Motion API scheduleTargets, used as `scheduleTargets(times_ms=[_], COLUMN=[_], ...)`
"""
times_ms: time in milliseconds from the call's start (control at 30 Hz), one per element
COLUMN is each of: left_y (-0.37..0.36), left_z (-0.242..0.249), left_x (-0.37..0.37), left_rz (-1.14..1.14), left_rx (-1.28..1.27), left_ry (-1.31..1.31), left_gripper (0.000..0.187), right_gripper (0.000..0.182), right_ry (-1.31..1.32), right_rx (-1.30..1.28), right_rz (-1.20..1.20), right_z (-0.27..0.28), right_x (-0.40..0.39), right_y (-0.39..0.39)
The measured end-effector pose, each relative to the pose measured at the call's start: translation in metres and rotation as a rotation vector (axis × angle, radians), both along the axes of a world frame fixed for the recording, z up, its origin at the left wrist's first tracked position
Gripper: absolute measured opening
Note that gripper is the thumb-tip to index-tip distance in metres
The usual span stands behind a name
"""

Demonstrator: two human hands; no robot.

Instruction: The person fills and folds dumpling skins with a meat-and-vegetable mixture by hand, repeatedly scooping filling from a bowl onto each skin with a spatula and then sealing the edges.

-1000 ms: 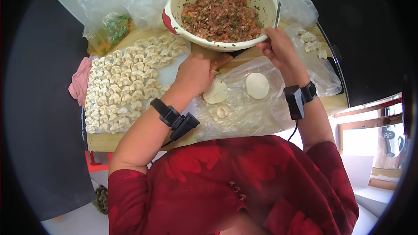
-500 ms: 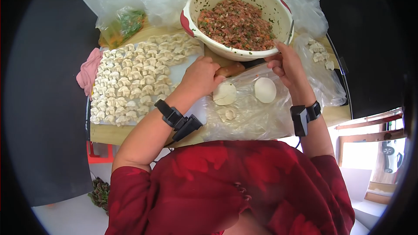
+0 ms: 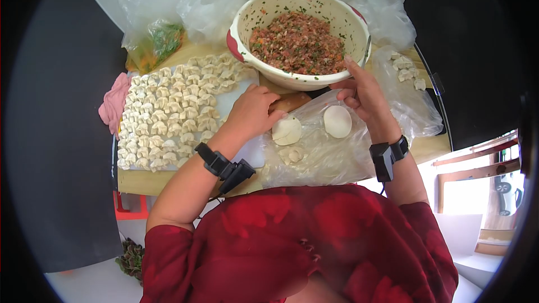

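A large cream bowl (image 3: 281, 80) with red handles holds minced meat filling (image 3: 297, 42) flecked with green and orange. My right hand (image 3: 365, 94) is closed at its near right rim, index finger over the edge and the other fingers curled below. Between the fingers and thumb of my left hand (image 3: 255, 112) lies a brown wooden stick (image 3: 292, 101) that looks like a rolling pin; part of it is hidden. Two round dough wrappers, one left (image 3: 287, 130) and one right (image 3: 337, 122), lie flat on a clear plastic sheet (image 3: 323, 163). A small dough piece (image 3: 291, 155) sits below them.
Many rows of folded dumplings (image 3: 163, 112) cover a white board at left. More dough pieces (image 3: 408, 70) lie at right on plastic. Behind are a bag of greens (image 3: 165, 42) and other clear bags (image 3: 387, 19). A pink cloth (image 3: 115, 101) hangs at the left edge.
The whole view has shifted slightly, so the table sits lower in it. The bowl appears a little nearer to me. Both hands keep nearly the same positions and grips.
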State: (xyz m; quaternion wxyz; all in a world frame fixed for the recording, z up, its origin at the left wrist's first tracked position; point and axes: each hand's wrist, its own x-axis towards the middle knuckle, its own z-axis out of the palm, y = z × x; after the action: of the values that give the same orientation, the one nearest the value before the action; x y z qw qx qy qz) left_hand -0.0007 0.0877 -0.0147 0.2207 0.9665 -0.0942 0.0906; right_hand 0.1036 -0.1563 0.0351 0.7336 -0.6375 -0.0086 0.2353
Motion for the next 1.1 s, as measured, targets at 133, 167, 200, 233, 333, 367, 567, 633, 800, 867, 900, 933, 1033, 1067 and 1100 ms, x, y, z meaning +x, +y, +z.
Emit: scheduleTargets(times_ms=[133,167,200,233,333,367,567,633,800,867,900,933,1033,1067,1100], left_y=[-0.006,-0.007,-0.006,-0.006,-0.007,-0.007,-0.007,-0.009,-0.018,-0.018,-0.019,-0.020,-0.020,-0.020,-0.020], left_z=[0.003,0.002,0.000,-0.002,-0.006,-0.006,-0.014,-0.011,-0.006,-0.008,-0.008,-0.009,-0.007,-0.007,-0.008], left_x=[-0.002,-0.002,-0.002,-0.001,0.000,-0.001,0.003,0.002,0.004,0.006,0.006,0.007,0.015,0.018,0.020], left_rz=[0.004,0.000,-0.006,-0.009,-0.037,-0.030,-0.011,-0.017,0.031,0.032,0.035,0.036,0.042,0.060,0.078], left_rx=[-0.008,-0.027,-0.048,-0.046,-0.078,-0.102,-0.128,-0.123,-0.086,-0.084,-0.075,-0.082,-0.042,-0.016,0.010], left_ry=[0.031,0.030,0.025,0.020,-0.008,-0.010,-0.072,-0.071,-0.065,-0.071,-0.081,-0.071,-0.090,-0.097,-0.103], left_gripper=[0.039,0.038,0.037,0.037,0.035,0.034,0.033,0.033,0.028,0.027,0.026,0.026,0.027,0.027,0.027], right_gripper=[0.048,0.048,0.045,0.041,0.035,0.035,0.019,0.019,0.008,0.014,0.014,0.016,0.012,0.009,0.007], right_ry=[0.142,0.138,0.179,0.222,0.250,0.246,0.113,0.110,0.093,0.136,0.142,0.141,0.139,0.139,0.138], right_rx=[0.084,0.086,0.128,0.173,0.241,0.242,0.411,0.410,0.370,0.382,0.374,0.362,0.355,0.366,0.376], right_rz=[0.099,0.096,0.101,0.106,0.031,0.029,0.159,0.017,-0.067,0.003,0.003,0.001,-0.010,-0.017,-0.023], right_z=[0.003,0.002,0.001,0.000,-0.001,-0.004,-0.056,-0.047,-0.042,-0.041,-0.039,-0.037,-0.034,-0.033,-0.033], right_x=[0.001,0.003,0.004,0.005,0.008,0.008,0.022,0.014,0.039,0.047,0.049,0.051,0.057,0.058,0.057], right_y=[-0.007,-0.008,-0.006,-0.006,0.001,0.000,-0.013,0.016,0.042,0.041,0.040,0.038,0.038,0.039,0.039])
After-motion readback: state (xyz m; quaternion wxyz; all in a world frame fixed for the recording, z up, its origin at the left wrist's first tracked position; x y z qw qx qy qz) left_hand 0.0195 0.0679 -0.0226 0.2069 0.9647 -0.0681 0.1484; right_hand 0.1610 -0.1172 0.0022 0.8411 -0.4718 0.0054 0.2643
